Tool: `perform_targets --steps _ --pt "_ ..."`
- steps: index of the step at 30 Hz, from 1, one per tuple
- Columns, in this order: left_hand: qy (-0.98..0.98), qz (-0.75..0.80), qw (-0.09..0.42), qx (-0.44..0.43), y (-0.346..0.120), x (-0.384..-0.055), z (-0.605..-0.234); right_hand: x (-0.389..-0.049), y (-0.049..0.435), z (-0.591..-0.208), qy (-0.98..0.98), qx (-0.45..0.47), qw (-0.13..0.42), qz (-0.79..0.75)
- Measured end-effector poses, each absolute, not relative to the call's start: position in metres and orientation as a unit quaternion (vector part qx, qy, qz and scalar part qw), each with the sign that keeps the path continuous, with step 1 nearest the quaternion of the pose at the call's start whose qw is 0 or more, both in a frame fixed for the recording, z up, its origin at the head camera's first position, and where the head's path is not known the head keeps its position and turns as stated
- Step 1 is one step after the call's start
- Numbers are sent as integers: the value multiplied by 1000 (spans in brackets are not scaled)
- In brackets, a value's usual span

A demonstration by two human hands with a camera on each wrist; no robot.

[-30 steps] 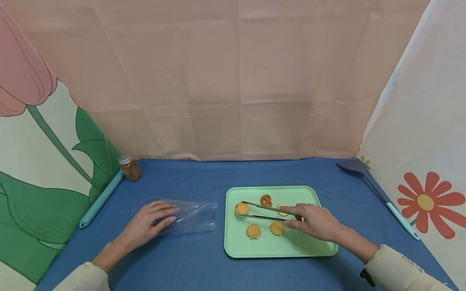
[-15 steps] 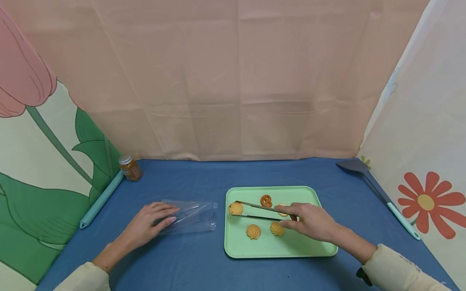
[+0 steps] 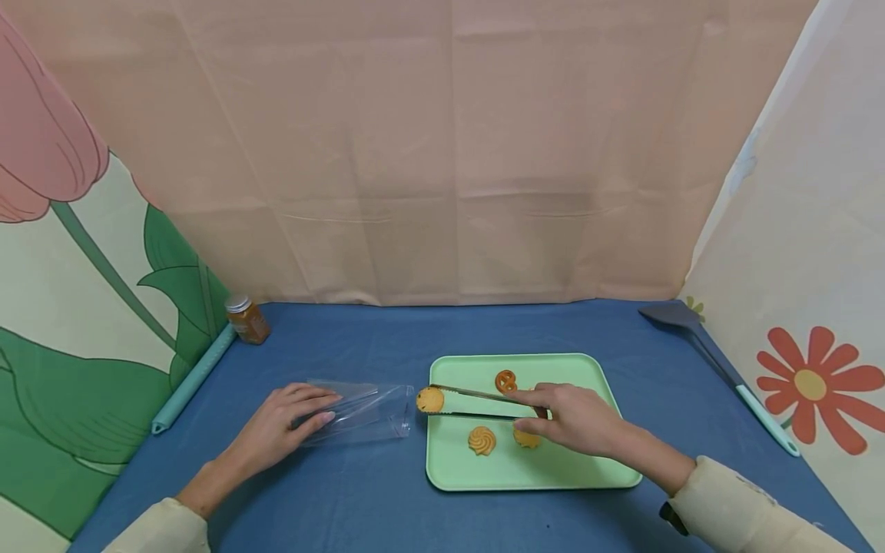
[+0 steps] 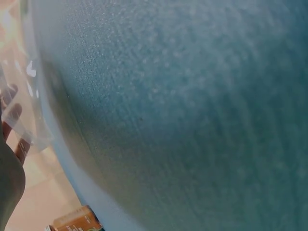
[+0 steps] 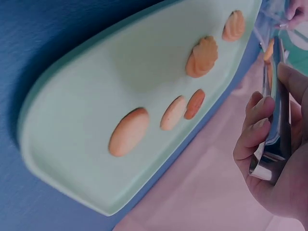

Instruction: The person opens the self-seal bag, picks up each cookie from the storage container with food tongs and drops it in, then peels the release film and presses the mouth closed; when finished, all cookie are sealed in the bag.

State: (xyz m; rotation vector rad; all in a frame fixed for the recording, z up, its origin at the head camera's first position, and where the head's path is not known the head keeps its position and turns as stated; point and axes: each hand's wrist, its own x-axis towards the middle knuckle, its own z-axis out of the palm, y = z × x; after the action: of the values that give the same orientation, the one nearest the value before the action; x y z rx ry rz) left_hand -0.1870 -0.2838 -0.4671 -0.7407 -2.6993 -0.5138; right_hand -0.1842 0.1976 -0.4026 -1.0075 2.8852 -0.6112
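Note:
My left hand (image 3: 290, 422) holds a clear plastic bag (image 3: 376, 411) by its left part, its wide end facing right. My right hand (image 3: 574, 421) grips metal tongs (image 3: 477, 416), also seen in the right wrist view as tongs (image 5: 278, 115). Between the tong tips is a round cookie with dark specks (image 3: 430, 399), just over the tray's left rim and close to the bag. The pale green tray (image 3: 574, 472) bears a swirl cookie (image 3: 482, 440), another partly covered swirl cookie (image 3: 527, 438) and a pretzel (image 3: 505, 381). Two paler cookies show beside the pretzel in the right wrist view.
A jar with a silver lid (image 3: 247, 319) stands at the back left, near a teal roll (image 3: 193, 380) along the left edge. A dark spatula with a mint handle (image 3: 715, 365) lies at the right. Blue cloth (image 3: 359, 499) covers the table.
My right hand has moved left with the tongs, carrying the speckled cookie from above the tray to its left rim, nearer the bag. My left hand and the bag stay put.

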Motion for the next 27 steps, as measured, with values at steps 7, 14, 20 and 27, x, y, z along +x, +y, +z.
perform_targets --steps 7,14,20,27 --pt "-942 -184 126 -251 -283 -186 -466 -189 184 -403 919 -342 13 -194" --pt "-944 -185 119 -244 -283 -185 -465 -192 173 -406 914 -355 18 -194" --pt "-943 -191 116 -245 -283 -185 -466 -195 166 -410 914 -357 21 -194" --pt "-941 -192 119 -252 -281 -185 -465 -195 157 -413 913 -362 21 -188"
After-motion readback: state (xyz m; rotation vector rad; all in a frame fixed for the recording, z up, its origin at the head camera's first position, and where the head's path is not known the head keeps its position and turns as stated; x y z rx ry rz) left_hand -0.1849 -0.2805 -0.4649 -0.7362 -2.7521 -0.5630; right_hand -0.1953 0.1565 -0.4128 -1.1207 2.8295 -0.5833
